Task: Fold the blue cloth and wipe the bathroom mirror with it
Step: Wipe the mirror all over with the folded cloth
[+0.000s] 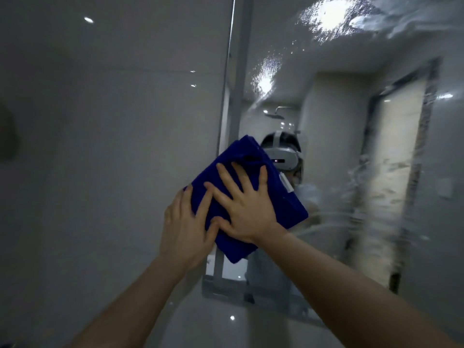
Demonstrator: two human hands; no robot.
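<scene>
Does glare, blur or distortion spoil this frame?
Head view: dim overall. Strong glare blotches sit high on the mirror, and wet streaks smear its reflection on the right. The wide-angle lens bows its left edge. The blue cloth, left hand and right hand are readable, slightly soft.

Hands: two, left hand (185, 227), right hand (241, 207). Blue cloth (283, 209): one. Mirror (326, 121): one. White tag (286, 183): one.

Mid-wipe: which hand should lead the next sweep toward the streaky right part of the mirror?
Probably right. The right hand lies flat with spread fingers across the middle of the blue cloth, on the side facing the streaked mirror. The left hand only touches the cloth's left edge, by the wall.
</scene>
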